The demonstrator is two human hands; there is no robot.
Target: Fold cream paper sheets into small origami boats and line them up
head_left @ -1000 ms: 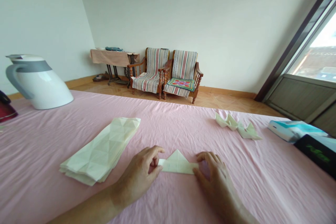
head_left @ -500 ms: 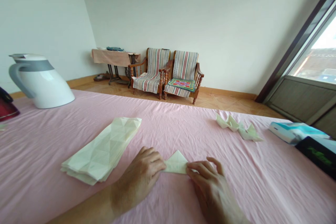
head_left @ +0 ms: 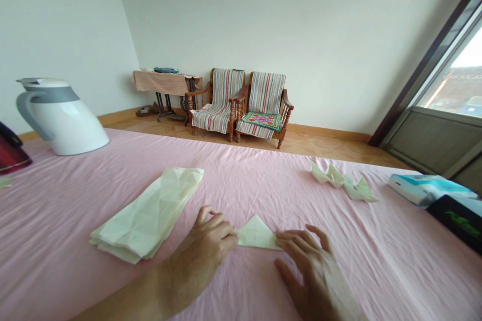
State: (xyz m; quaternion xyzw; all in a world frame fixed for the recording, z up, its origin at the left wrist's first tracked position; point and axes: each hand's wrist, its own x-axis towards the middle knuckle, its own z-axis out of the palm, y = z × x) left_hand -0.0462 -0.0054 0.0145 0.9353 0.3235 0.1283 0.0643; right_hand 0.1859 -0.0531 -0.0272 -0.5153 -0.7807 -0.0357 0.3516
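Note:
A small pale-green folded paper (head_left: pixel 256 234) lies on the pink cloth, its peak pointing away from me and its long edge toward me. My left hand (head_left: pixel 211 241) has its fingers closed on the paper's left end, covering that corner. At the right end rests my right hand (head_left: pixel 307 263), open, fingertips touching the paper and thumb spread away on the cloth. Left of the hands lies a stack of creased pale-green paper sheets (head_left: pixel 150 210). Two or more folded paper pieces (head_left: pixel 342 183) with pointed tips sit farther off to the right.
A white and grey jug (head_left: pixel 71 123) stands at the far left, beside a dark red object (head_left: pixel 13 150). A blue and white pack (head_left: pixel 429 188) and a black box (head_left: pixel 457 225) lie at the right. Beyond the cloth-covered table (head_left: pixel 241 170) are two wooden chairs (head_left: pixel 263 105).
My right hand has slid a little rightward along the paper, its thumb moving away from the edge. More of the paper's right side shows. My left index finger has lifted slightly.

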